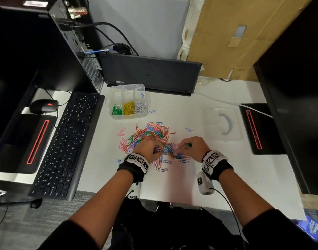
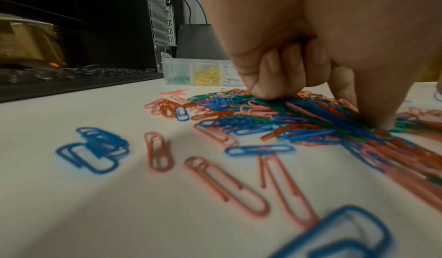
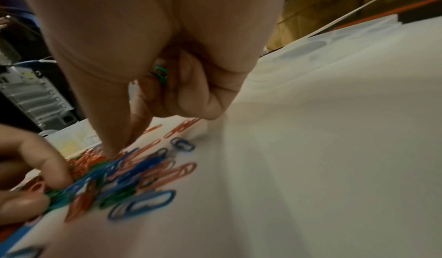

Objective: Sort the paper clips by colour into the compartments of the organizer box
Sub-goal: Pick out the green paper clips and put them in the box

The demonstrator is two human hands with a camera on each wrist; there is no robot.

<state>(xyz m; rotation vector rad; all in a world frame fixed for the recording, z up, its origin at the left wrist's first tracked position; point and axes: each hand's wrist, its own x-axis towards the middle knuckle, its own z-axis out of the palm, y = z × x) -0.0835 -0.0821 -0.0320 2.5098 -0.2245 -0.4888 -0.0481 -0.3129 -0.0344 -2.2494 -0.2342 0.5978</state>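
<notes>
The green paper clips [image 3: 160,73] already gathered are tucked in the curled fingers of the right hand [image 1: 192,147], while its index finger and thumb are pointed down into the near edge of the mixed pile [image 1: 149,138]. The pile of pink, orange, blue and green clips is spread on the white counter [image 1: 226,168], directly ahead of the person, with a few blue strays lying apart from it. No single long axis can be given for the heap, since the clips are crossed every way.

The left hand [image 1: 147,148] is set on the near left part of the same heap, its fingers curled down onto the clips; something may be pinched under the fingertips, but whether a clip is actually gripped cannot be told from these views.

The organizer box [image 1: 128,101] is placed beyond the pile and to its left, lid off. In its front row green [image 1: 116,110], yellow [image 1: 128,107] and white [image 1: 140,107] clips are held, left to right; the rear row looks empty save for one blue clip seen at its right edge.

The coming delivery is judged to turn on this: the green compartment lies forward and to the left of the loaded right hand, across the pile. The left hand is nearer to the box, yet the green clips are carried by the right, so a reach over the heap would be called for.
</notes>
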